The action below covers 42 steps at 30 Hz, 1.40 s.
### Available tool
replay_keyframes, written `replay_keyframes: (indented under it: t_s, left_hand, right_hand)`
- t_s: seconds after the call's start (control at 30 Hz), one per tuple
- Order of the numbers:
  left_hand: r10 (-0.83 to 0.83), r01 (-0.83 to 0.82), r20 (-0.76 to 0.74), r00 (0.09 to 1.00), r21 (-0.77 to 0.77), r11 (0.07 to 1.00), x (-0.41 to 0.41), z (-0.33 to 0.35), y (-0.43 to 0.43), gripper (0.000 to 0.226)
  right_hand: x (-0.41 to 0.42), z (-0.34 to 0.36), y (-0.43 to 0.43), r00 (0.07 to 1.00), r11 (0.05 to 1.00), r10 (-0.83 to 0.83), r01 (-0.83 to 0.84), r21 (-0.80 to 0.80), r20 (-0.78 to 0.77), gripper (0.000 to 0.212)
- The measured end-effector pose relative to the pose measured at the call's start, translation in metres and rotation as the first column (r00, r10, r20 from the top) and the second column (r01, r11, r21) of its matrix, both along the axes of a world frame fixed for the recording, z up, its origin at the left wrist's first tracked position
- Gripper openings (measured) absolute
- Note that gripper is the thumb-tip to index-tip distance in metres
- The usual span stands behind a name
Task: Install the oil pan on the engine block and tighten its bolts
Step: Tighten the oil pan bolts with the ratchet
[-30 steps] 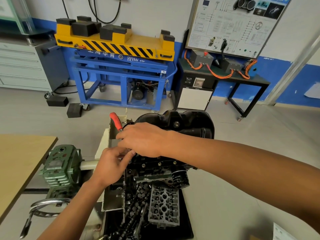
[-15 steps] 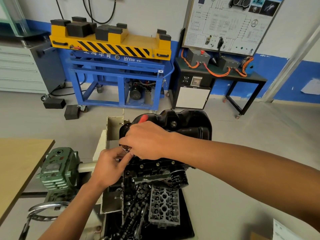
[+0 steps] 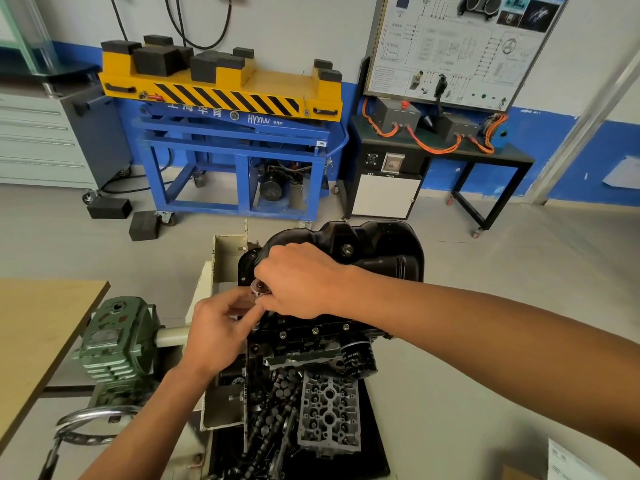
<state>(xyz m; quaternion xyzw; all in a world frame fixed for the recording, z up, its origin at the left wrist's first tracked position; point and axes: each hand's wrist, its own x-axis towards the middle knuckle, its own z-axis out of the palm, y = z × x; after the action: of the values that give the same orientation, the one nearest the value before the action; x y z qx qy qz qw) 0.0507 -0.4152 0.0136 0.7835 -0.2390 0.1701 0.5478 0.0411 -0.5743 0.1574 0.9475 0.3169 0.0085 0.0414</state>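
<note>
Here, oil pan (image 3: 381,251) under right hand (image 3: 298,280), left hand (image 3: 218,330) at ratchet (image 3: 259,287)

— The oil pan (image 3: 381,251)?
— Black.
— And behind?
— A yellow platform (image 3: 277,81) with black diagonal stripes on a blue frame (image 3: 235,147); orange cables (image 3: 426,147). The gearbox (image 3: 114,344) is green.

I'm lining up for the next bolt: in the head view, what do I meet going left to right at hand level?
From the left: wooden table → green gearbox → left hand → right hand. The oil pan overlaps the right hand, so it is left out.
</note>
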Motion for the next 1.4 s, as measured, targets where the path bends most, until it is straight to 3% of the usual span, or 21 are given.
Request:
replay_keyframes:
  t_s: [0.13,0.33,0.4,0.5,0.57,0.63,0.7,0.8,0.97,1.27,1.4]
  left_hand:
    - [0.013,-0.013,0.028,1.000,0.010,1.000,-0.002,0.001,-0.001,0.018]
    - [0.048,-0.055,0.111,0.993,0.054,0.997,-0.002,0.000,-0.003,0.010]
    - [0.062,-0.072,0.126,0.990,0.072,0.995,-0.001,-0.001,-0.004,0.011]
    - [0.081,-0.086,0.095,0.992,0.052,0.995,-0.003,-0.001,-0.004,0.012]
    - [0.085,-0.090,0.104,0.991,0.051,0.995,-0.004,0.000,-0.004,0.013]
    - [0.079,-0.086,0.115,0.990,0.055,0.995,-0.004,0.003,-0.004,0.012]
    - [0.054,-0.062,0.118,0.992,0.067,0.996,-0.003,0.005,-0.004,0.011]
    - [0.006,-0.012,0.079,0.997,0.077,0.997,-0.002,0.004,-0.003,0.022]
    - [-0.040,0.033,0.097,0.994,0.067,0.997,-0.003,0.005,-0.002,0.009]
    - [-0.097,0.083,0.104,0.990,0.130,0.988,-0.003,0.001,0.012,0.009]
    - [-0.085,0.072,0.087,0.993,0.147,0.986,-0.008,-0.001,0.013,0.012]
  right_hand:
    - [-0.002,-0.003,0.002,0.989,0.986,-0.117,0.126,0.105,-0.089,0.052]
    - [-0.002,-0.007,0.009,0.949,0.935,-0.241,0.283,0.214,-0.203,0.046]
    - [0.000,-0.010,0.012,0.900,0.878,-0.304,0.392,0.276,-0.313,0.042]
    - [0.002,-0.011,0.014,0.750,0.742,-0.337,0.584,0.329,-0.570,0.034]
    - [0.003,-0.009,0.014,0.706,0.706,-0.328,0.625,0.333,-0.628,0.030]
    - [0.004,-0.004,0.014,0.760,0.793,-0.321,0.542,0.278,-0.566,0.028]
    - [0.004,0.003,0.013,0.884,0.935,-0.291,0.344,0.087,-0.366,0.027]
    - [0.002,0.012,0.013,0.969,0.983,-0.183,0.176,-0.055,-0.167,0.042]
    - [-0.005,0.017,0.021,0.999,0.982,0.029,-0.035,-0.185,-0.040,0.046]
    - [-0.002,0.002,0.025,0.966,0.934,0.246,-0.214,-0.287,0.082,0.009]
    - [0.000,0.002,0.021,0.933,0.894,0.356,-0.325,-0.310,0.048,0.019]
